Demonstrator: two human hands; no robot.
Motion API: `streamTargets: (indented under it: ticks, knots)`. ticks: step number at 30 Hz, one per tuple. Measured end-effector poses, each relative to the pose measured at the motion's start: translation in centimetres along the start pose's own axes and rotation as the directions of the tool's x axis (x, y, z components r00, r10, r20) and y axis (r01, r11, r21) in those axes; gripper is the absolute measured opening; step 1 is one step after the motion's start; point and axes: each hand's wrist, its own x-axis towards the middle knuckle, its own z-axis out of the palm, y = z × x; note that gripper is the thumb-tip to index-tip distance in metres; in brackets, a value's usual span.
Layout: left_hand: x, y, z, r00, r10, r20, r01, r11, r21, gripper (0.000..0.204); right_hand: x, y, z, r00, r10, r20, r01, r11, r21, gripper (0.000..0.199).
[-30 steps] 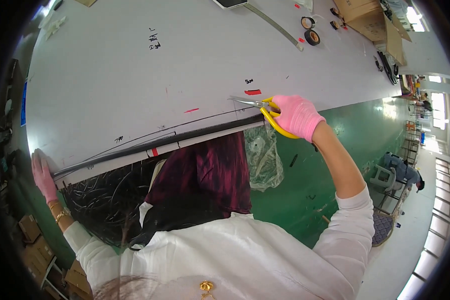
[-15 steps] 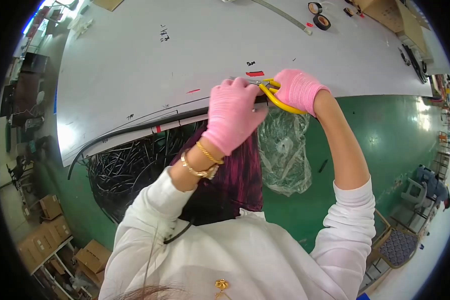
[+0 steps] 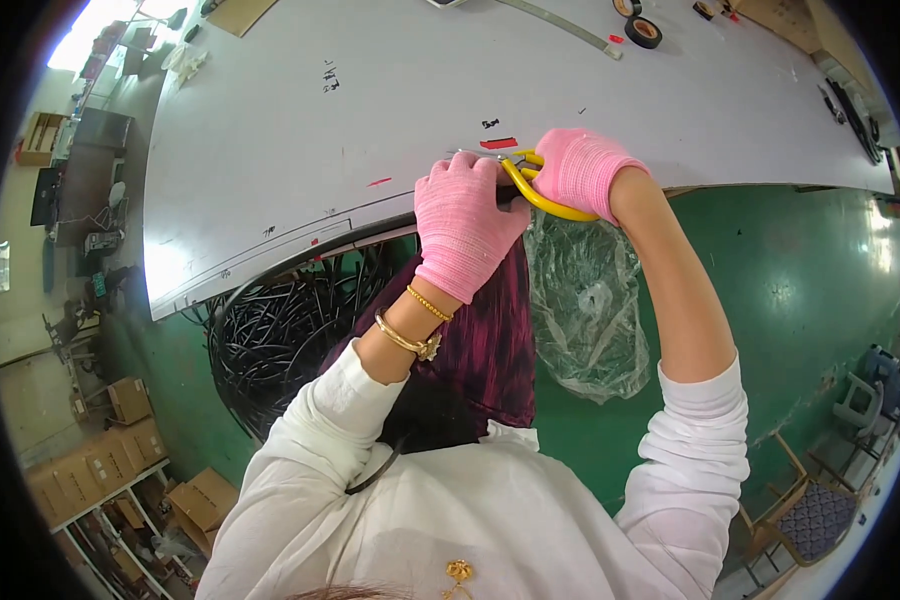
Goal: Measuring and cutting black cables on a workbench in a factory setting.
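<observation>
My left hand [image 3: 467,230], in a pink knit glove, is closed over a length of black tubing [image 3: 370,230] at the table's front edge. Its fingers lie over the tubing, hiding that part. Close to it on the right, my right hand [image 3: 582,172], gloved the same way, grips yellow-handled scissors [image 3: 555,207]. The scissors' metal blades reach left past my left fingertips, and the fingers partly cover them. Whether the blades touch the tubing, I cannot tell. Leftward from my left hand, the tubing runs along the table edge and bends down.
The white table [image 3: 270,130] bears pen lines and red marks. Tape rolls [image 3: 643,33] and a steel ruler [image 3: 560,25] lie at its far side. Below the front edge are a heap of black tubing [image 3: 290,340] and a clear plastic bag [image 3: 592,320]. A chair [image 3: 815,515] stands at right.
The tubing's left part, which hung past the table corner, now bends down nearer the heap. The whole view has shifted slightly. Both hands stay together, the right still on the scissors.
</observation>
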Motion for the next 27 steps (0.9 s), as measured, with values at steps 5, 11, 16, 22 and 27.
streamTargets:
  ticks: [5,11,16,22,27]
  knots:
    - [0.3,-0.3,-0.5,0.999,-0.026,0.046,0.028,0.998,-0.057,0.020,-0.6,0.7,1.1,0.991,-0.040,-0.127,0.049,0.997,0.063,0.036]
    - [1.3,-0.7,-2.0,0.952,0.113,0.285,-0.074,0.987,-0.144,0.023,-2.9,1.3,1.8,0.975,-0.074,-0.209,0.113,0.977,0.182,0.030]
    - [1.2,-2.0,-5.4,0.857,0.091,0.508,0.089,0.944,-0.319,0.025,-10.3,-0.2,2.6,0.744,0.312,-0.592,0.274,0.666,0.694,0.021]
    - [-0.2,-1.9,-10.0,0.716,0.109,0.690,0.340,0.808,-0.480,0.016,-18.6,-5.4,14.3,0.965,0.166,-0.201,0.190,0.082,0.978,0.017]
    - [-1.0,-1.5,-11.3,0.618,0.119,0.777,0.434,0.773,-0.463,0.020,-16.9,-8.3,21.0,0.926,0.228,-0.302,0.297,0.056,0.953,0.027]
